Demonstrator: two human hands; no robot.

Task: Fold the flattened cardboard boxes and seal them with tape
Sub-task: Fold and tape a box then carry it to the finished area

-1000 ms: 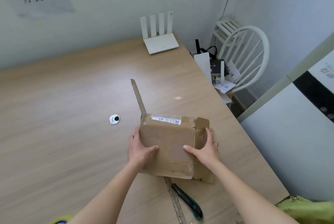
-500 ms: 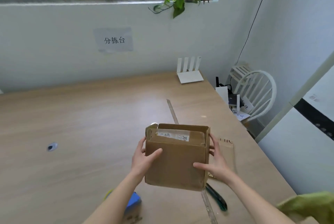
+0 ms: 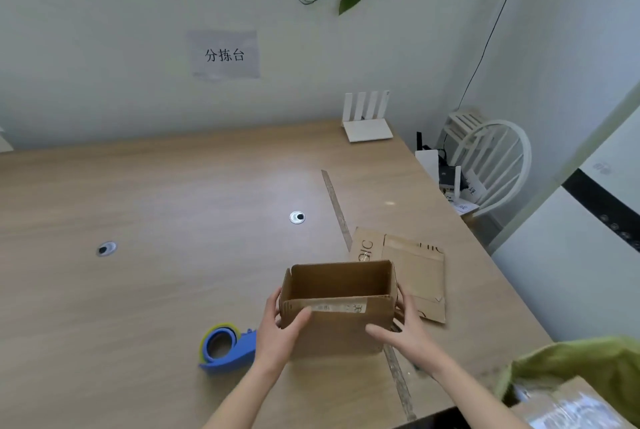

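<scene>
A brown cardboard box stands opened up with its open top facing me, held just above the wooden table. My left hand grips its left side, thumb on the front face. My right hand grips its right side, fingers behind and thumb in front. A strip of old tape with a label runs along the box's front rim. A flattened cardboard box lies on the table behind and to the right. A blue tape dispenser with a yellow-edged roll sits left of my left hand.
A long metal ruler lies on the table and runs under the box. A white router stands at the far edge. A white chair is to the right. A green bag with a parcel sits at the lower right.
The flat box has been lifted off the table and opened into a square tube, its open end now facing up. My head has risen, bringing the tape dispenser and the flat box into view.
</scene>
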